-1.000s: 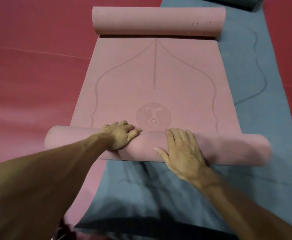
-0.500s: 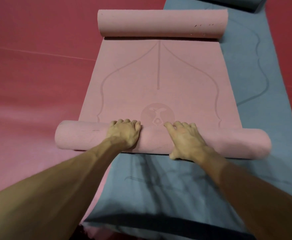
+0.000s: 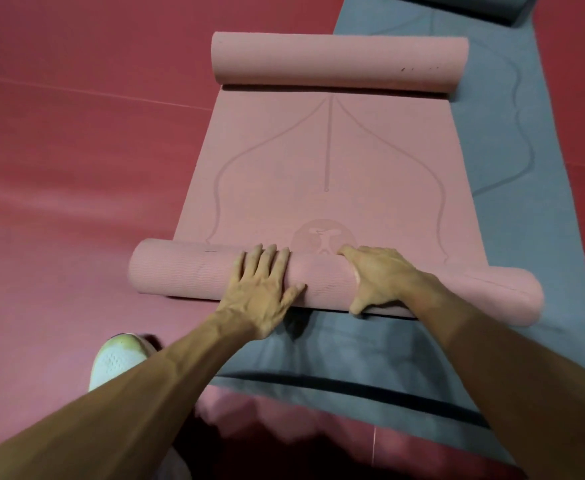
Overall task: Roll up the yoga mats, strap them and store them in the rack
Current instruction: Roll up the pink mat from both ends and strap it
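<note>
Rolling the pink mat (image 3: 325, 161) with left hand (image 3: 261, 289) flat and right hand (image 3: 384, 277) cupped over it, next gotta push evenly toward 12 o'clock.

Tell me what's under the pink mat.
A blue-grey mat lies under the pink mat, showing at its right and before the near roll. The roll's left end lies on red floor. Under the flat middle is hidden.

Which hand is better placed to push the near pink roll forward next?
Probably left: left hand lies flat atop the near roll; right hand curls over its far side, likely needing a reset.
</note>
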Demonstrator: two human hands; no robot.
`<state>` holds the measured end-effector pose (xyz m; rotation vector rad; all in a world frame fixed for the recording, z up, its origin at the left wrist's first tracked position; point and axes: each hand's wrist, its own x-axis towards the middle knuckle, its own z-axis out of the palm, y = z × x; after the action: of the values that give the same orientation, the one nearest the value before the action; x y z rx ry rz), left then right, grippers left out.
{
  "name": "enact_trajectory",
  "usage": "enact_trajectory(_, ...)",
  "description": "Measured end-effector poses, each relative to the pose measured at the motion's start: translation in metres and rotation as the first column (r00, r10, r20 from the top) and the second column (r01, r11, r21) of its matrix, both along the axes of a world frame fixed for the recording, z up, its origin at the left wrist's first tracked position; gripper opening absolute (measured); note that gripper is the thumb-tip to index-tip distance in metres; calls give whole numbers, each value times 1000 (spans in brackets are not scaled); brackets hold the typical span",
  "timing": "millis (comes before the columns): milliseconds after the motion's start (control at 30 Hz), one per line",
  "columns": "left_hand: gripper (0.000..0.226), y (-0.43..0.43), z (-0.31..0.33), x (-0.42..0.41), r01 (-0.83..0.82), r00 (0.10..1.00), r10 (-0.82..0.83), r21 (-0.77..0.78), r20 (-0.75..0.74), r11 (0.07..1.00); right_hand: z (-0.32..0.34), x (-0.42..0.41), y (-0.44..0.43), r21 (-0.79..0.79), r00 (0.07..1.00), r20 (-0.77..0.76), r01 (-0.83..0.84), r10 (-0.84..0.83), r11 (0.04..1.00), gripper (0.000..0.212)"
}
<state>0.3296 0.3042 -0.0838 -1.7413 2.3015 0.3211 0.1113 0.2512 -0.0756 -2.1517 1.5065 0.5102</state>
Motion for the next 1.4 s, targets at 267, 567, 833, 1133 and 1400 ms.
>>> enact_trajectory(267, 92, 42, 5, 5, 0, 999, 9, 179, -48, 984, 3, 0, 38, 269, 998, 56, 19, -36, 963, 97)
enact_trajectory(567, 68, 21, 0, 4, 6, 999, 5, 264, -41, 964, -5, -12, 64, -14, 988, 143, 59, -56, 998, 99)
enact_trajectory(833, 57, -31, -3, 4, 43, 995, -18, 258, -99, 965, -21, 0, 76, -425, 905, 370, 364, -209, 829, 67)
enact_trajectory(1133, 45, -40, -15, 0, -17, 993, 21, 35, -119, 999, -31, 8, 59, -481, 980, 119, 195, -157, 855, 67)
enact_trajectory(1400, 76, -19, -10, -5, -21, 996, 12, -90, -89, 996, -11, 6, 8, -155, 976, 70, 214, -205, 964, 58)
